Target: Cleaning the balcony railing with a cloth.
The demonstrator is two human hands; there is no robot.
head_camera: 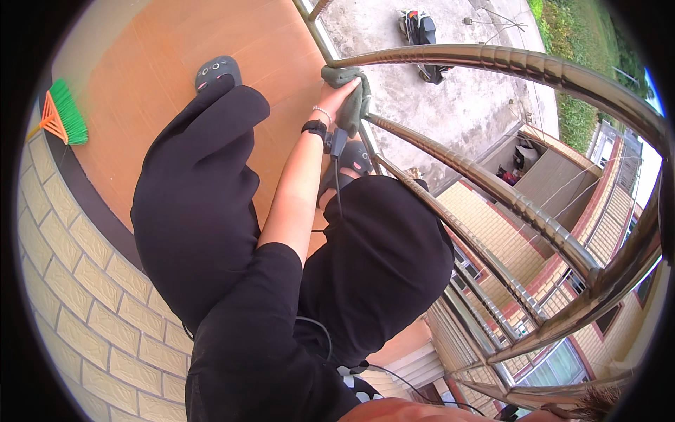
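Observation:
My left hand (337, 95) grips a folded dark green cloth (352, 108). The cloth lies against the metal bottom rail of a balcony railing (369, 137), between the ends of two bars, with my thumb on top of it. A beaded bracelet and a black wrist strap with a small dark device and a cable are on that wrist. My right hand is out of view. Both knees, in black trousers, are bent on either side of the left arm. A dark slipper with a cat face (217, 73) is at the upper left, and another slipper (354, 158) is beside the railing.
Shiny metal railing bars (474, 58) curve across the right side. Beyond them lie a concrete yard with a parked scooter (419, 29) and brick-faced buildings. At the left, a broom with green bristles (67, 113) stands by a tiled wall (100, 295). A black cable (337, 184) hangs near my knees.

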